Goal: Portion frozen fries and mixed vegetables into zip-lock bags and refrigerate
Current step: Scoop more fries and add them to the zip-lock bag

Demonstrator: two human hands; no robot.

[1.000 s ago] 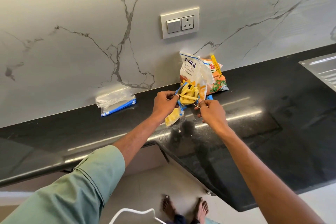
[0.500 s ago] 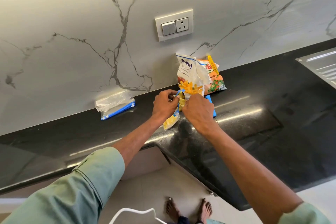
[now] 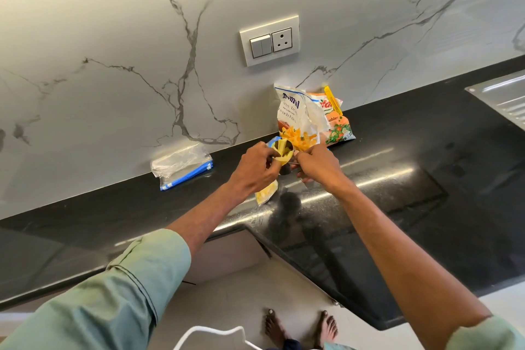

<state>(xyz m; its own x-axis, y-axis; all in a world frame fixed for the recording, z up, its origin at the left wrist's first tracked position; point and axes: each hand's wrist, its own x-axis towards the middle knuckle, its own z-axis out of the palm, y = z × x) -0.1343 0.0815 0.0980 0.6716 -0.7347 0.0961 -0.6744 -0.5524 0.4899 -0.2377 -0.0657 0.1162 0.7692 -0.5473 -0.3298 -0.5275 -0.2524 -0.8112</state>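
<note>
Black polished stone runs below a white veined wall, and the work sits near the inner corner of that countertop (image 3: 397, 207). Both hands meet just in front of the fries packet (image 3: 291, 113), which leans upright against the wall with its top open. The mixed vegetable packet (image 3: 339, 129) stands touching it on the right, with a yellow clip (image 3: 331, 99) at its top. Between the hands is the zip-lock bag (image 3: 267, 193), its lower end seemingly down on the stone, filled with pale fries (image 3: 282, 150) that crowd right up into the blue mouth. The left hand (image 3: 255, 170) has its fingers curled round the left side of that mouth. The right hand (image 3: 319, 165) pinches the opposite edge between thumb and fingertips.

The portion looks full, so the step in hand is probably getting the lips together. The film is thin and floppy and likely slick with frost, while the fries are stiff, brittle sticks that could snap or poke the plastic if squeezed. The load should be light but shapeless. The best hold is on the firmer zip strip at both ends, not on the film. Fries jutting at the mouth would need pressing down before the track can mate.

Spare bags (image 3: 181, 165) lie flat by the wall, well apart to the left
</note>
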